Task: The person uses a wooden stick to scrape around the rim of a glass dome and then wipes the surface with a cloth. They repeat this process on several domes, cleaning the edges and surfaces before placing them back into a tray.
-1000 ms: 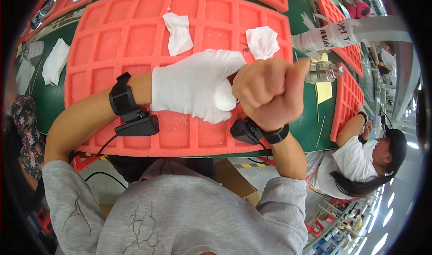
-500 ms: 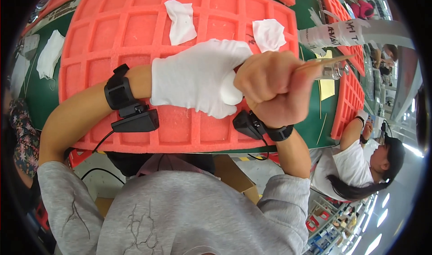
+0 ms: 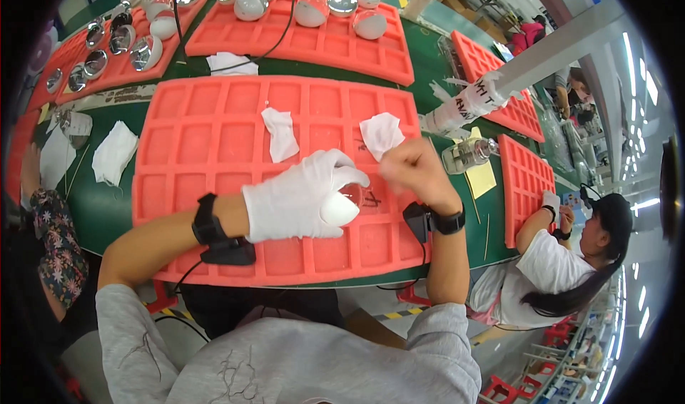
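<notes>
My left hand wears a white glove and is closed around a glass bulb, whose white part faces me while a clear rim shows beyond it. My bare right hand is curled into a fist just right of the bulb, apart from it and blurred by motion. A faint thin wooden stick by its knuckles is hard to make out. Both hands are over a red foam tray with square pockets. Two crumpled white cloths lie on the tray ahead of my hands.
More red foam trays stand at the back, holding several silvered and white glass bulbs. A glass jar sits on yellow paper right of my tray. A white cloth lies left. A co-worker sits at right.
My view has shifted so more of the back table shows. My right fist has moved apart from my gloved left hand, which still holds the bulb. The stick no longer shows clearly.
</notes>
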Demonstrator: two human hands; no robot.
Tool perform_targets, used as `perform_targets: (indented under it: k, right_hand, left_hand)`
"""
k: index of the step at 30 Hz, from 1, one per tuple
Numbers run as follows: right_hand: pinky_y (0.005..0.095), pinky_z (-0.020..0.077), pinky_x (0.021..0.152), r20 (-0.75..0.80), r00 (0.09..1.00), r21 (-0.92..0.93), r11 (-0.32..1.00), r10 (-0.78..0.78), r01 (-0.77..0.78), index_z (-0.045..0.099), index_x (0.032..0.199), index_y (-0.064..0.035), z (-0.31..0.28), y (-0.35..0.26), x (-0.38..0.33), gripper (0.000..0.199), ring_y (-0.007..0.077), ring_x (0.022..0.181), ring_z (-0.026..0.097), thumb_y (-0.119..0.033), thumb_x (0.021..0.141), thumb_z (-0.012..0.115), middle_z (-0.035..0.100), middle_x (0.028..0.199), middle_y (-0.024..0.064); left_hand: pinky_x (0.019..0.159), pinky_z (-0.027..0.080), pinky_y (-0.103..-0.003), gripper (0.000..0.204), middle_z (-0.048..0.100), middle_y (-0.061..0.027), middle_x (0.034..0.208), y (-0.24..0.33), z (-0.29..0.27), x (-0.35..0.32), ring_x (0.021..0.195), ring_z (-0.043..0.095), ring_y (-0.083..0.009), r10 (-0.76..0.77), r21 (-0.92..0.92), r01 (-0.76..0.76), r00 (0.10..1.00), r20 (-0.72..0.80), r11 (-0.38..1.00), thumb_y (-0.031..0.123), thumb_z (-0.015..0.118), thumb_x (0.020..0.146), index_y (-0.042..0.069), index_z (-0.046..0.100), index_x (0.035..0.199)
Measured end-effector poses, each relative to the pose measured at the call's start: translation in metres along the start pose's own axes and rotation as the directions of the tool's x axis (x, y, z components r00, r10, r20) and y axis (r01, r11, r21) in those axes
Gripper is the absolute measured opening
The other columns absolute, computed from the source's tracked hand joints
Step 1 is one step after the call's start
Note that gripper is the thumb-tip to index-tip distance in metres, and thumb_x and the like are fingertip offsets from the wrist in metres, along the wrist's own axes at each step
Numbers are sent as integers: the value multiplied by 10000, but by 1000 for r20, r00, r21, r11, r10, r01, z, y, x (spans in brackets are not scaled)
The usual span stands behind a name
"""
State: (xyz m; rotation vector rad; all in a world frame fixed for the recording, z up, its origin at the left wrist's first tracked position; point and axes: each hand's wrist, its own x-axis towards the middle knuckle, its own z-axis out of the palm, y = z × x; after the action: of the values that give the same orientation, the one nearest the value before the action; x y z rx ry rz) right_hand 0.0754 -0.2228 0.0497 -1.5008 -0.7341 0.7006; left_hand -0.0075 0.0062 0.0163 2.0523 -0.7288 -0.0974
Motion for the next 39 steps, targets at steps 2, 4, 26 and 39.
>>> perform_targets:
  k: [2,4,26,39]
  right_hand:
    - [294,263,473,-11,995,-294,951,97,-96,473,613,-33,3,-10,0,519,57,497,353,-332,984,677,345,528,-47]
    - [309,271,487,35,984,-516,846,174,-131,527,643,-6,8,-17,-1,441,61,525,343,-260,929,748,364,547,-34]
    - [348,345,558,133,924,-576,786,359,-223,605,763,8,9,-34,9,304,134,586,378,-221,926,720,388,607,18]
    - [389,466,625,80,862,-766,585,500,-268,710,952,44,15,-50,22,264,264,637,592,-214,913,666,645,703,140]
  left_hand:
    - [929,493,-434,500,574,-153,1167,1,13,-1,1088,552,-357,-92,-106,76,983,-159,992,133,788,735,60,601,1193]
    - [914,496,-428,503,570,-150,1167,1,15,1,1074,554,-346,12,49,-4,984,-179,999,128,795,723,54,610,1185]
    - [893,474,-443,557,533,-156,1134,15,16,4,1052,535,-340,-22,343,80,985,-169,936,204,806,723,23,623,1217]
    - [935,458,-478,727,565,-175,1178,14,-1,2,1079,543,-369,-36,331,56,997,-64,942,361,823,749,35,558,1342]
